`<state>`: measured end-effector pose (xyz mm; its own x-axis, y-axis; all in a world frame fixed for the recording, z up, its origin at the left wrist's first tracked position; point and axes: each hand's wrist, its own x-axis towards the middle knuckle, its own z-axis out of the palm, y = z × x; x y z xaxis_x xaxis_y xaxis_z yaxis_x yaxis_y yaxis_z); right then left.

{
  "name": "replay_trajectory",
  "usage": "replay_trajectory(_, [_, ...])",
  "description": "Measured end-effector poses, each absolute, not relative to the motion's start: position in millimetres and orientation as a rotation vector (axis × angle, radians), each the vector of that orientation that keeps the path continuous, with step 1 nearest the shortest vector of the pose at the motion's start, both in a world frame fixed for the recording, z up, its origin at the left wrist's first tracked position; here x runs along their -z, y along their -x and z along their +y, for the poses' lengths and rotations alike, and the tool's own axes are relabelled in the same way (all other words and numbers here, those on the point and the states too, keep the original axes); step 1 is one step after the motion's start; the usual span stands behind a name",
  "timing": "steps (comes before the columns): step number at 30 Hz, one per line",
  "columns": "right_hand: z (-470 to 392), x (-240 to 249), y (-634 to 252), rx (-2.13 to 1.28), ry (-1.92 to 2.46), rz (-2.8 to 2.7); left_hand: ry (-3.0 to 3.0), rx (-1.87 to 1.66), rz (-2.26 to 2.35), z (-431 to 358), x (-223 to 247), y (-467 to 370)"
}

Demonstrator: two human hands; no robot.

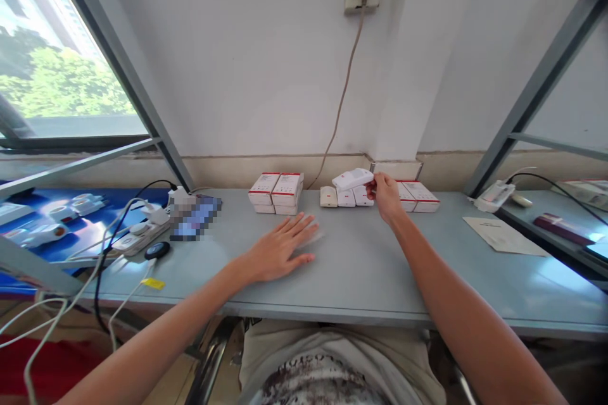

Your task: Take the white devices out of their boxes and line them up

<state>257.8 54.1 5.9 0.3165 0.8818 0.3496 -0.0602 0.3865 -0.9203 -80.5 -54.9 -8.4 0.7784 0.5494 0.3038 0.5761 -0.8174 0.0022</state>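
Note:
My right hand (384,195) is closed on one end of a white device (353,178), lifted just above a row of small white devices (346,197) at the back of the table. Flat on the grey tabletop, fingers spread, lies my left hand (284,248), with a bit of something clear or pale beside its fingers. Behind it stand stacked white boxes with red edges (276,192). More boxes of that kind (418,196) are to the right of the row, close to my right hand.
A power strip (141,234), cables, a round black object (157,250) and a pixelated phone-like item (197,218) lie at the left. At the right are a paper sheet (503,236) and a white adapter (494,195). Metal frame posts rise at both sides.

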Motion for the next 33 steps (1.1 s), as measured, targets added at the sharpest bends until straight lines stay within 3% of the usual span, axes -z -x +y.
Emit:
replay_trajectory(8, [50, -8, -251, -0.926, 0.937, -1.126, 2.93, 0.337, -0.976, -48, 36, 85])
replay_trajectory(19, [33, -14, -248, -1.153, 1.026, -1.456, 3.012, 0.685, -1.228, -1, -44, 44])
replay_trajectory(33, [31, 0, -238, -1.369, 1.225, -1.605, 3.137, 0.783, -1.125, 6, -2, 39])
